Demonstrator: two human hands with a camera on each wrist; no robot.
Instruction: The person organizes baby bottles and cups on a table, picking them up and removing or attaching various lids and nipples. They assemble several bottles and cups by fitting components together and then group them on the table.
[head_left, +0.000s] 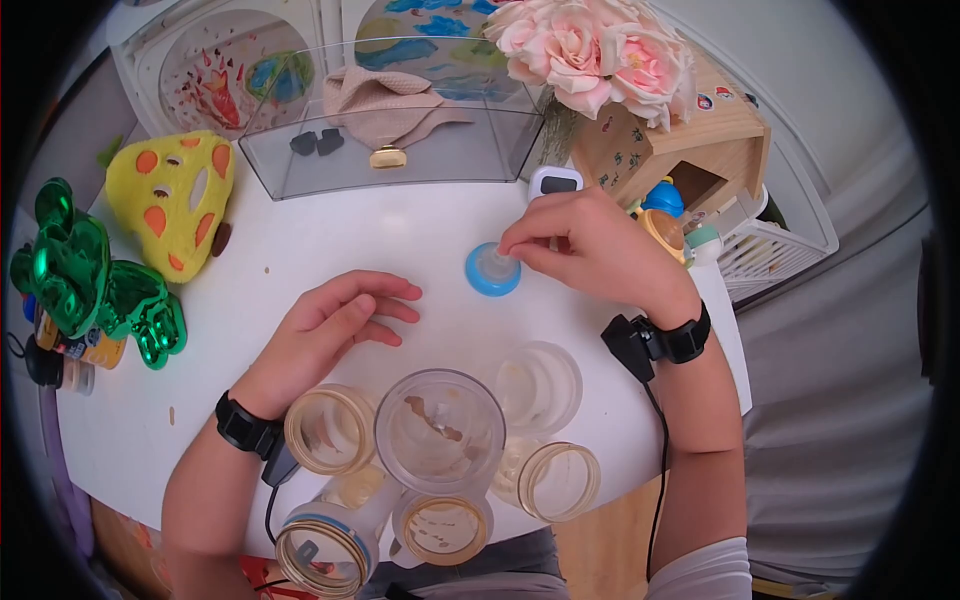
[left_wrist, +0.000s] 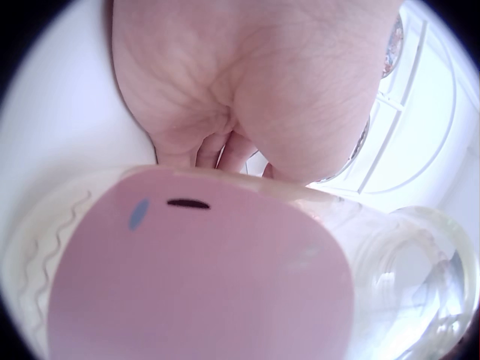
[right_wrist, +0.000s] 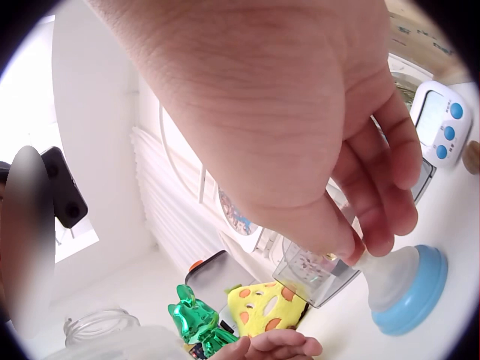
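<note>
A bottle nipple [head_left: 493, 272] with a blue collar stands on the white table, teat upward. My right hand [head_left: 595, 245] pinches its tip between thumb and fingertips; in the right wrist view the translucent teat [right_wrist: 391, 283] rises from its blue ring to the fingers. Over the table to the left, my left hand [head_left: 335, 318] is held with fingers relaxed and nothing in them. Just in front of me is a cluster of clear jars, with a large round one [head_left: 440, 430] in the middle. A jar with a pink patch [left_wrist: 202, 277] fills the lower left wrist view.
A clear bin [head_left: 390, 165] with a beige cloth stands at the back, beside a white timer [head_left: 555, 182]. Pink roses [head_left: 610, 60] and a wooden box [head_left: 680, 130] are at the back right. A yellow plush [head_left: 175, 200] and shiny green figure [head_left: 85, 270] occupy the left.
</note>
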